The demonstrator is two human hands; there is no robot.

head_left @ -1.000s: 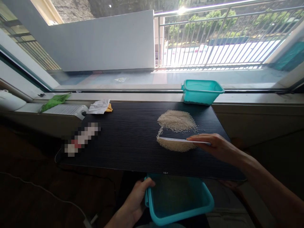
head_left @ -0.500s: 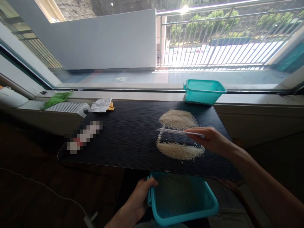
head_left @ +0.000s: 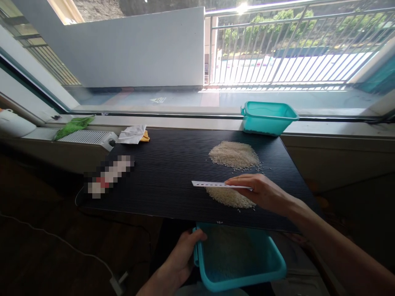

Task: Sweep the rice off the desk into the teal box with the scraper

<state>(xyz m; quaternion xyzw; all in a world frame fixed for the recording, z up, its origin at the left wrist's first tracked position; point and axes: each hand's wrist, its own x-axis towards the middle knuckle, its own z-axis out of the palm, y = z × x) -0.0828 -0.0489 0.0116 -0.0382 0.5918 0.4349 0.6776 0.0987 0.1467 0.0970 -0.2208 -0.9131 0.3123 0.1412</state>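
My right hand (head_left: 251, 187) grips a thin white flat card with a row of small holes or marks (head_left: 210, 184), held edge-on above the dark tabletop. Just behind the near rice pile (head_left: 231, 198) stands this card, hiding part of the grains. A second, larger rice pile (head_left: 233, 154) lies farther back. Below the table's front edge, my left hand (head_left: 185, 250) is closed on the left rim of a turquoise plastic bin (head_left: 243, 284), thumb over the edge. The bin's inside is dim, and its contents are hard to make out.
Another turquoise bin (head_left: 270, 117) stands at the table's back right by the window. White and yellow cloths (head_left: 132, 135) lie at the back left. A pixelated object (head_left: 109, 176) rests on the left side. A green cloth (head_left: 74, 126) drapes over the radiator (head_left: 92, 139).
My right hand has brought the card toward me and a little left, from the gap between the piles to the near pile. Stray grains on the left were gathered in. My left hand stays put.
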